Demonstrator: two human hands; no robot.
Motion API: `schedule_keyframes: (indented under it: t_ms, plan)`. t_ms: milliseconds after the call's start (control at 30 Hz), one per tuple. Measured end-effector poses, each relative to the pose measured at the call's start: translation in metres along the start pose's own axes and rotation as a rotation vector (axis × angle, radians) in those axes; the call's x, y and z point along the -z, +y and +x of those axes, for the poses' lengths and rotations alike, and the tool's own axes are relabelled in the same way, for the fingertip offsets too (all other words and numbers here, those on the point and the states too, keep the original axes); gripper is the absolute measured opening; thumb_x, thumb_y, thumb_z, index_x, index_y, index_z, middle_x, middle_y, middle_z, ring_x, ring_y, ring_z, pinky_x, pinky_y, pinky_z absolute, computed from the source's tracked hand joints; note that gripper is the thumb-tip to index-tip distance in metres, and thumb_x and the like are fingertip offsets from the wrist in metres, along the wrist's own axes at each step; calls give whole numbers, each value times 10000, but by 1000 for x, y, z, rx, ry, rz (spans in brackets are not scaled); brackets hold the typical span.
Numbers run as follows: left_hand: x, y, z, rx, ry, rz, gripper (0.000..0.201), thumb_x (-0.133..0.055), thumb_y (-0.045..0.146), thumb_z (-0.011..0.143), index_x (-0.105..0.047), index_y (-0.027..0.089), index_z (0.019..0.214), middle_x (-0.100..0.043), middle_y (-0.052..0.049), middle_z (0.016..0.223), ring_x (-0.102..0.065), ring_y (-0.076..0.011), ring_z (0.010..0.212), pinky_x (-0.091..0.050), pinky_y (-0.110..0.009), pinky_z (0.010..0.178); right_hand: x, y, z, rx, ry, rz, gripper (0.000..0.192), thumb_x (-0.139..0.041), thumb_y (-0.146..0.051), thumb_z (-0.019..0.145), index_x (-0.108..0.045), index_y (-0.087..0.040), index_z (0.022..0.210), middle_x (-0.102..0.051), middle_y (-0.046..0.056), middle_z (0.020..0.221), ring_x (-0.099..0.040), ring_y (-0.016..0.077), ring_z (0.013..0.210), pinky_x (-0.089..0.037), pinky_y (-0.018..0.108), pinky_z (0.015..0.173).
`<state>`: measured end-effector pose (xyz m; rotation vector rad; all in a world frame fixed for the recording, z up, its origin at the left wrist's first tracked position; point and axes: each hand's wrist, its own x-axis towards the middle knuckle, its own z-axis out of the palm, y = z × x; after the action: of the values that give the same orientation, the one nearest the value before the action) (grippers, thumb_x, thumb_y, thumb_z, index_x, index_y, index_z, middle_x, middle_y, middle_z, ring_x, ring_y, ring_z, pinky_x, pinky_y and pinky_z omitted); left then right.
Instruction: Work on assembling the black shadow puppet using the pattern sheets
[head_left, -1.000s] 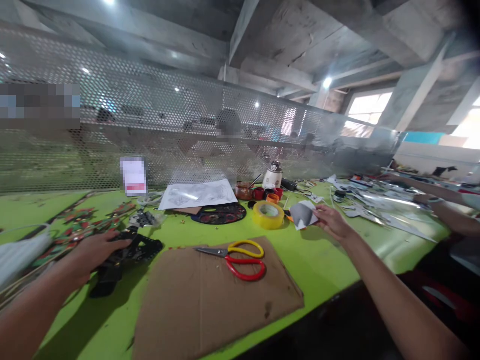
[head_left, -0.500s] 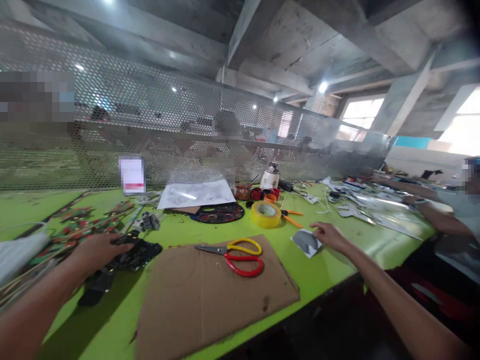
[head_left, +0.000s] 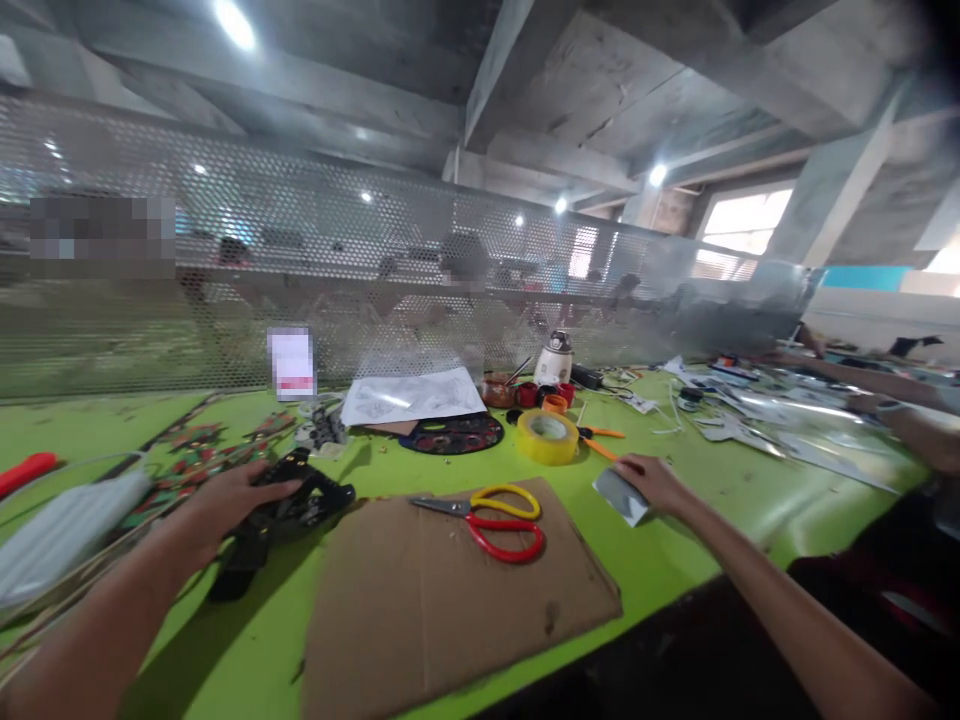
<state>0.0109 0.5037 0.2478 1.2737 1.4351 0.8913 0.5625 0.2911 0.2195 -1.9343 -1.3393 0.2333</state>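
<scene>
My left hand [head_left: 238,500] is closed around a dark bundle of flat black cut-out pieces [head_left: 319,498], held over the left side of the green table. One dark strip [head_left: 241,562] hangs below the fingers. On the right, my right hand [head_left: 651,480] pinches a small grey and white sheet [head_left: 619,497] by its upper right edge; the fingertips are partly hidden. Between my hands, scissors [head_left: 502,520] with one yellow and one red handle lie on a brown cardboard sheet [head_left: 420,610]. Neither hand touches them.
Behind the cardboard are a yellow tape roll [head_left: 547,437], orange-handled pliers [head_left: 602,440], a dark palette [head_left: 457,433], printed paper [head_left: 412,393] and paint jars [head_left: 527,395]. Coloured cut-out pieces on sticks [head_left: 202,455] lie left. A perforated metal screen [head_left: 360,290] stands behind. A co-worker's arm [head_left: 911,430] reaches in from the right.
My right hand's fingers have come down over the grey sheet's edge. The black pieces have shifted slightly in my left hand. The view has swung left, so table things appear farther right.
</scene>
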Motion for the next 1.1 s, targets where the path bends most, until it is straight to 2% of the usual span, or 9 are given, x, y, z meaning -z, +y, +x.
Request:
schedule_keyframes:
  t_ms: [100,200,300,367,533,667,767,933,1100]
  plan:
    - [-6,12,-19,47,-120,-199,490,-866,276,514,-662,153,942,-729,-69,710,-659,-240,531,-508,-307,472,-12,-2,-10,25,-3,19,372,-572,-465,711,-730,-161,858,-732,126,813,-645,271,730,-497,362,652]
    - [-12,17,-29,3,-191,-337,333,-820,155,599,-650,110,882,-715,-86,695,-651,-192,500,-500,-237,434,-22,9,-17,13,34,32,517,-597,-488,660,-705,-129,1015,-720,144,827,-664,293,750,-524,394,679]
    - [-16,14,-30,11,-207,-360,277,-780,108,643,-648,98,886,-727,-135,873,-712,-240,658,-555,-256,502,-29,22,-14,-2,56,15,588,-610,-473,665,-660,-143,1149,-706,162,1030,-674,317,891,-533,415,743]
    - [-17,11,-28,6,-250,-381,257,-759,120,679,-639,102,906,-713,-148,990,-723,-261,727,-574,-266,536,-32,20,-8,-7,59,50,594,-622,-487,657,-658,-156,1149,-704,160,1034,-669,332,935,-536,430,760]
    - [-18,10,-28,-26,-246,-392,196,-677,125,765,-595,91,941,-710,-161,930,-725,-254,724,-568,-246,518,-43,-38,3,-8,30,185,596,-686,-499,600,-676,-178,1102,-708,135,931,-698,306,795,-556,398,669]
    - [-16,16,-32,-52,-175,-470,267,-558,14,758,-527,101,1008,-714,-146,853,-720,-241,678,-581,-289,539,-67,-98,12,179,-57,294,548,-699,-478,648,-666,-196,1116,-700,115,1007,-686,278,884,-554,371,736]
    - [-14,20,-35,-72,-182,-551,402,-488,-49,702,-485,108,1072,-714,-137,875,-723,-265,734,-600,-367,608,-89,-129,23,317,-147,251,545,-687,-437,663,-654,-174,1139,-696,98,1004,-659,250,888,-533,372,793]
    - [-11,21,-36,-71,-234,-600,456,-527,-54,687,-494,128,1104,-694,-157,1048,-711,-284,860,-596,-467,718,-117,-154,47,328,-256,252,600,-680,-404,655,-619,-145,1193,-698,67,874,-633,212,748,-514,321,675]
    - [-10,19,-33,-58,-242,-587,363,-568,-35,714,-572,111,1046,-683,-165,1097,-699,-283,915,-591,-442,765,-133,-146,58,296,-228,366,598,-713,-396,638,-621,-188,1191,-688,28,781,-614,177,642,-479,253,535]
